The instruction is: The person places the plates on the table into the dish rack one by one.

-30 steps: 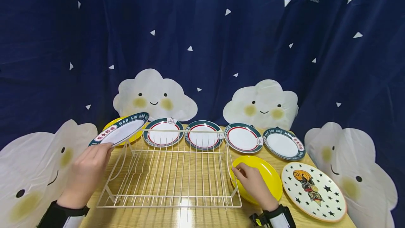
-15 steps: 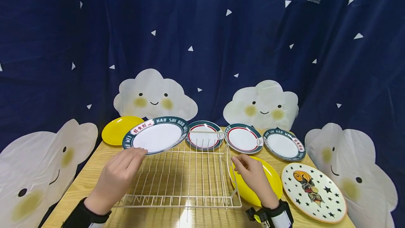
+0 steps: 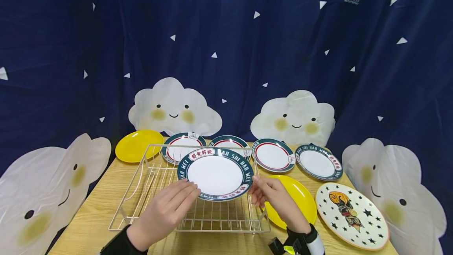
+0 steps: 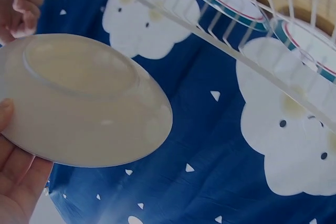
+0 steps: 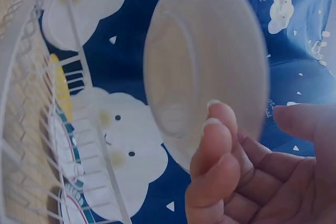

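Note:
A white oval plate (image 3: 215, 175) with a dark green lettered rim is held tilted above the white wire dish rack (image 3: 198, 225). My left hand (image 3: 166, 211) grips its near-left rim; the left wrist view shows the pale underside of the plate (image 4: 94, 103) and the left hand (image 4: 18, 182) at its edge. At the plate's right rim is my right hand (image 3: 277, 200), fingers partly bent. In the right wrist view, the right hand (image 5: 252, 177) has its fingers by the plate's underside (image 5: 210, 61), with the thumb standing off from the rim.
Along the table's back lie a yellow plate (image 3: 136, 146) and several green-rimmed plates (image 3: 272, 154), (image 3: 318, 162). Right of the rack are another yellow plate (image 3: 304, 204) and a star-patterned plate (image 3: 368, 227). A navy curtain (image 3: 233, 58) with cloud shapes hangs behind.
My left hand has carried the green-rimmed plate rightward from the back left to above the rack's middle. The right hand, earlier by the rack's right end, has shifted slightly left to the plate's rim.

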